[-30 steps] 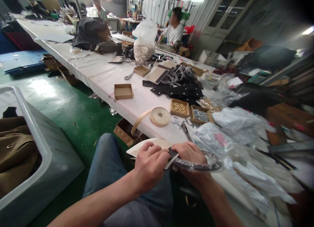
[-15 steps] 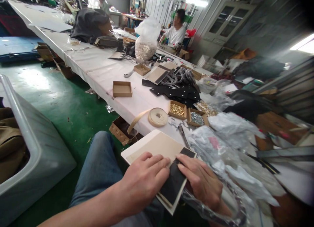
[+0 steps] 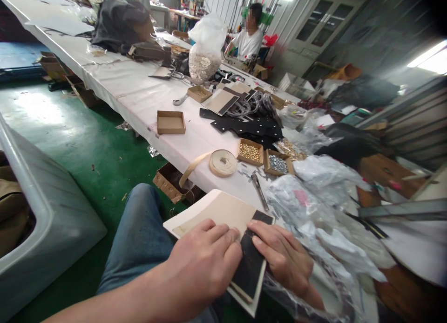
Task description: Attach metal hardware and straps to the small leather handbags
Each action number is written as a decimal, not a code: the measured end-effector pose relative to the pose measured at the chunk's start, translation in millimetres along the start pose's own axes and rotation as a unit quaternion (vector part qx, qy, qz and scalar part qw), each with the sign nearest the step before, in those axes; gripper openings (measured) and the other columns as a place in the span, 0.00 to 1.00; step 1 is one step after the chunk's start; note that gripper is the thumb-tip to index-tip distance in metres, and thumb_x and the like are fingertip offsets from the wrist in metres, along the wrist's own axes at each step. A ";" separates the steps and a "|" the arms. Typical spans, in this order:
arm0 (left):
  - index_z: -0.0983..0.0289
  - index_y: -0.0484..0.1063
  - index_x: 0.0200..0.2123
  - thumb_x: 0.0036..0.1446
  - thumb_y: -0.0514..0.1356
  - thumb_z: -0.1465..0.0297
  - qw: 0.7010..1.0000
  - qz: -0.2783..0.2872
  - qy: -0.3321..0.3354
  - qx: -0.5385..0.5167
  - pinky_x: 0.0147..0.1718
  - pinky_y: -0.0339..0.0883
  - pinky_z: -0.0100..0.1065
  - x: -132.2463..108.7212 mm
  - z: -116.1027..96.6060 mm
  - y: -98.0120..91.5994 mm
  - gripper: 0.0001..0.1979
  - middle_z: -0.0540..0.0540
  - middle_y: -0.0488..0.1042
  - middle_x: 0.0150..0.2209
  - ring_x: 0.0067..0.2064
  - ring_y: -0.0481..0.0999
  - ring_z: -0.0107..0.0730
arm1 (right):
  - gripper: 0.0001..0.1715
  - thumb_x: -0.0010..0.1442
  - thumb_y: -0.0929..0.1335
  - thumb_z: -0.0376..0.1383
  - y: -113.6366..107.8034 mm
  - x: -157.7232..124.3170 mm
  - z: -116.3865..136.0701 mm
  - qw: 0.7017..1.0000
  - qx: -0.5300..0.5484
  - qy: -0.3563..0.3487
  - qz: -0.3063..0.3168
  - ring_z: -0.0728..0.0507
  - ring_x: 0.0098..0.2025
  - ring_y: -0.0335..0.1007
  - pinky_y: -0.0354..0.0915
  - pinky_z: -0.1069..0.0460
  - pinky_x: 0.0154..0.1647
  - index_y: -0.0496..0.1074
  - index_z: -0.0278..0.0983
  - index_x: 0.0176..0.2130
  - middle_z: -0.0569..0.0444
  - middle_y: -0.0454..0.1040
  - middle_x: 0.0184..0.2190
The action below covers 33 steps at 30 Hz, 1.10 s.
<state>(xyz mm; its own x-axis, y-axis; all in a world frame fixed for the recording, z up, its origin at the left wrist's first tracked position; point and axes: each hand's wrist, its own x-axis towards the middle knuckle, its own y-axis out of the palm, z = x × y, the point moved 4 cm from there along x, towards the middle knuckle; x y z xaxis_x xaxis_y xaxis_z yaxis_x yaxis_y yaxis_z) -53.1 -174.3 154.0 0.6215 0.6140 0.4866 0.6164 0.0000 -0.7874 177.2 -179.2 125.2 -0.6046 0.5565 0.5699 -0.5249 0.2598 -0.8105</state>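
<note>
A flat beige panel with a black strip [image 3: 247, 257] along its right side lies on a white board [image 3: 185, 212] above my lap, tilted in view. My left hand [image 3: 206, 260] rests across the panel with its fingers bent and pressed together, the fingertips next to the black strip. Gripping the right edge, my right hand [image 3: 284, 255] has its fingers on top of the strip; the thumb and the underside are hidden. A clear plastic-wrapped dark cord or handle [image 3: 335, 285] passes beneath my right wrist.
On the white-covered table [image 3: 139, 99] are a tape roll [image 3: 222, 163], boxes of gold rivets [image 3: 250, 152] and silver ones [image 3: 277, 163], a metal tool [image 3: 260, 191] and plastic bags [image 3: 324, 197]. A grey bin [image 3: 63, 206] stands at left. A person [image 3: 248, 38] sits beyond the table.
The view has shifted slightly, so the table things sit a little further left and up. My hands keep their hold on the panel, the right fingers having moved slightly along the black strip.
</note>
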 end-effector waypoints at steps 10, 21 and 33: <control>0.58 0.80 0.55 0.69 0.61 0.74 0.992 -0.017 -0.070 -0.107 0.46 0.80 0.42 -10.6 18.0 5.5 0.14 0.61 0.87 0.46 0.46 0.88 0.45 | 0.21 0.75 0.67 0.29 -5.2 22.9 -2.1 0.997 -0.021 -0.028 0.067 0.36 0.58 0.87 0.78 0.39 0.59 0.76 0.41 0.63 0.44 0.88 0.55; 0.65 0.90 0.42 0.51 0.76 0.73 0.711 0.062 -0.378 -0.590 0.46 0.79 0.40 -11.0 106.5 82.5 0.13 0.57 0.89 0.43 0.43 0.87 0.47 | 0.18 0.74 0.68 0.29 20.0 46.4 -41.0 0.913 0.143 0.229 0.305 0.38 0.49 0.86 0.76 0.49 0.50 0.80 0.45 0.57 0.51 0.87 0.50; 0.65 0.90 0.43 0.51 0.80 0.67 0.726 0.068 -0.380 -0.569 0.46 0.77 0.38 -28.4 118.0 97.7 0.16 0.57 0.89 0.43 0.42 0.86 0.44 | 0.06 0.66 0.75 0.32 39.3 50.4 -49.8 0.881 0.129 0.278 0.360 0.40 0.42 0.83 0.64 0.51 0.39 0.81 0.43 0.42 0.55 0.87 0.40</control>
<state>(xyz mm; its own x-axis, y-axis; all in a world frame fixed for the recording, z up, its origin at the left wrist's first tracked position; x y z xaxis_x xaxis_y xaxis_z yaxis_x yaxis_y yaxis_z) -67.5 -98.6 18.6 0.5346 0.8053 -0.2562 0.8433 -0.4883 0.2245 156.0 -101.6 115.3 -0.4871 0.8228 -0.2927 -0.2871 -0.4674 -0.8361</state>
